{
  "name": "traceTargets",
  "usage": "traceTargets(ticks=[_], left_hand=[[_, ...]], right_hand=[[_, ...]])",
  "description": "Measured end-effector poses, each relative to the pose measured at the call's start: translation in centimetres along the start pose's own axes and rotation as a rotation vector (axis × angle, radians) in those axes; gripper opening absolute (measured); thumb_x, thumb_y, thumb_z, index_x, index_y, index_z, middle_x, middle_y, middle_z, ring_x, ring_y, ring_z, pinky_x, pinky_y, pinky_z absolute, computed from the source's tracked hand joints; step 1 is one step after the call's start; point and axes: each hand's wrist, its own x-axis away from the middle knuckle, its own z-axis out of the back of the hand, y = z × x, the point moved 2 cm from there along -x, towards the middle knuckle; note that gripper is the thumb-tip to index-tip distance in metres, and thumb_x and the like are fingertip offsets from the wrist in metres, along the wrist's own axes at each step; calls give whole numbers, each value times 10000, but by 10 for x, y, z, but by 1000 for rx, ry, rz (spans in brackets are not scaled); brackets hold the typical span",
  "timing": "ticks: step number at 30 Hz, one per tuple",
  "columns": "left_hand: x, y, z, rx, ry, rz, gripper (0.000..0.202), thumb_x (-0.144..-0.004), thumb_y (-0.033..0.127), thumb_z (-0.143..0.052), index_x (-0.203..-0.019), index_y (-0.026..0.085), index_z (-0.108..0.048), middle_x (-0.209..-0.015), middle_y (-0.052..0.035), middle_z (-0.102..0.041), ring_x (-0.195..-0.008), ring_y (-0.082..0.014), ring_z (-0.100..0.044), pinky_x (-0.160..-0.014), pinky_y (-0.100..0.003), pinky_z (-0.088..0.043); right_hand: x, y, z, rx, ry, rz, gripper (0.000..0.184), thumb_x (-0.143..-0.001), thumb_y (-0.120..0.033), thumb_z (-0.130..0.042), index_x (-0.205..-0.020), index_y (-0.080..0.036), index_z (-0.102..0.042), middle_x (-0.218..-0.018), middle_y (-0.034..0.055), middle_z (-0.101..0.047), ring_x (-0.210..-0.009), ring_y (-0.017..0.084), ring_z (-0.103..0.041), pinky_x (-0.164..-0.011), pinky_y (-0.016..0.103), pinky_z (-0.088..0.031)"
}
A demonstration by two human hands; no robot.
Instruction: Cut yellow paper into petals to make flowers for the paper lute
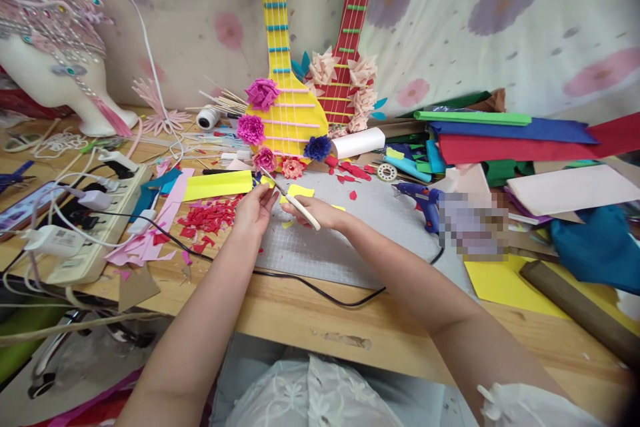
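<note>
My right hand (317,212) is closed round the white handles of a pair of scissors (306,212), whose blades point up and left. In my left hand (257,208) a small piece of yellow paper (267,181) is pinched between the fingertips, close to the blades. Whether the blades touch the paper, I cannot tell. More yellow pieces (300,191) lie on the grey cutting mat (320,260) under and beyond my right hand. A folded yellow strip (218,185) rests just left of my left hand, behind a heap of red paper scraps (207,217).
A yellow paper lute (287,120) with flowers and a red one (345,80) lean at the back. To the right are a blue glue gun (423,203) and stacked coloured paper (520,147). A power strip (107,213) stands left; a black cable (320,290) crosses the front.
</note>
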Motion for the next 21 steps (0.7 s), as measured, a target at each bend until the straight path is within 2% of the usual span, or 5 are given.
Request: traceTargets(ticks=[10, 16, 21], left_hand=[[-4, 12, 15, -122, -76, 28, 154, -658, -23, -550, -626, 123, -585, -607, -28, -640, -605, -112, -618, -704, -259, -533], [-5, 17, 21, -186, -127, 31, 144, -649, -21, -547, -630, 118, -579, -614, -37, -644, -612, -120, -625, -688, -254, -542], [-3, 21, 25, -248, -147, 53, 141, -629, -23, -555, -610, 117, -555, -615, -43, -642, -600, -126, -627, -660, -258, -544]], right_hand=[[5, -6, 0, 143, 1, -21, 465, -751, -642, -470, -712, -183, -405, -582, -46, -423, -517, 76, -387, -492, 222, -305], [5, -6, 1, 114, -54, -1, 473, -744, -649, -480, -698, -183, -406, -568, -49, -418, -499, 71, -392, -476, 215, -312], [7, -1, 2, 69, -107, -42, 481, -722, -658, -512, -725, -185, -423, -581, -51, -421, -480, 65, -397, -449, 207, -336]])
